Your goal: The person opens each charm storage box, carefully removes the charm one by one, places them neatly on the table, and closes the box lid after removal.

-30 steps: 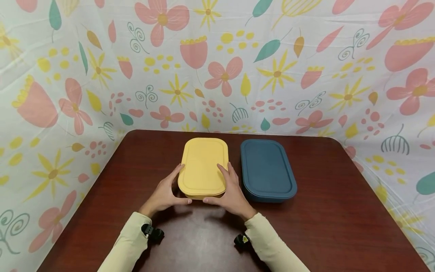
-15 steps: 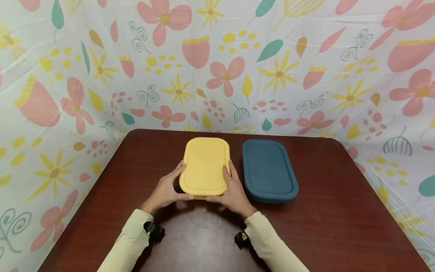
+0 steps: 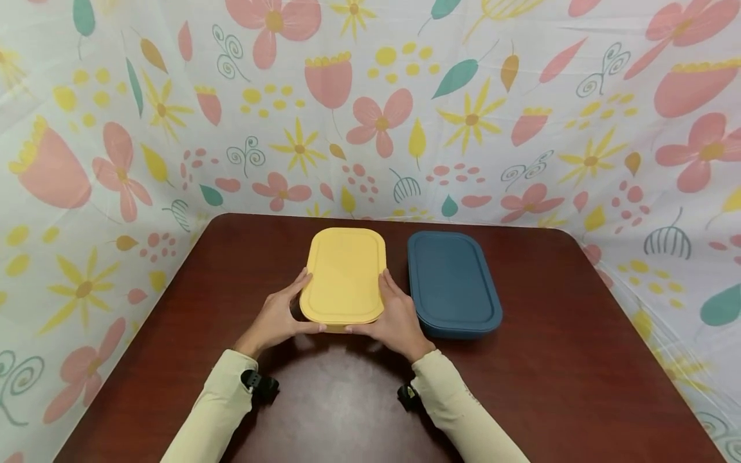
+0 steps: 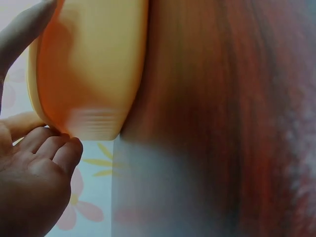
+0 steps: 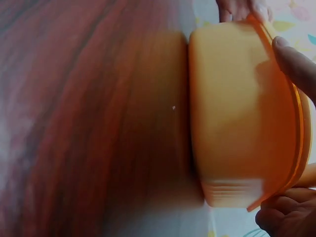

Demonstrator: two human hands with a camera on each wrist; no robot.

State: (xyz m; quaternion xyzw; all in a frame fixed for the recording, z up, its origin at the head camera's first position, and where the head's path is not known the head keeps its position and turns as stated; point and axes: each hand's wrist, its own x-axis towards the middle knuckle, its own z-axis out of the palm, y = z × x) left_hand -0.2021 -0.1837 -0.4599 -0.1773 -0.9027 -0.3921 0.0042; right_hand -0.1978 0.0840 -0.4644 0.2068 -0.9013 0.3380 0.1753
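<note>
A yellow lidded food container (image 3: 345, 276) lies flat on the table, lid on, between the two hands. My left hand (image 3: 274, 323) grips its near left corner, thumb along the front side and fingers along the left edge. The right hand (image 3: 399, 319) holds the near right corner the same way, its thumb at the front. In the left wrist view, curled fingers (image 4: 54, 148) sit right under the lid's rim. The right wrist view has the thumb (image 5: 295, 64) at the lid's edge, with the container's ribbed corner (image 5: 229, 190) near the other fingers.
A dark blue lidded container (image 3: 454, 281) stands close to the right of the yellow one, with a narrow gap by the right hand. Both are on a dark reddish-brown table (image 3: 550, 360). A floral cloth (image 3: 370, 128) hangs behind and at the sides.
The right hand's fingers have slid from over the lid to its right edge. The left hand stays at its corner. The head view has shifted slightly; the container looks unmoved.
</note>
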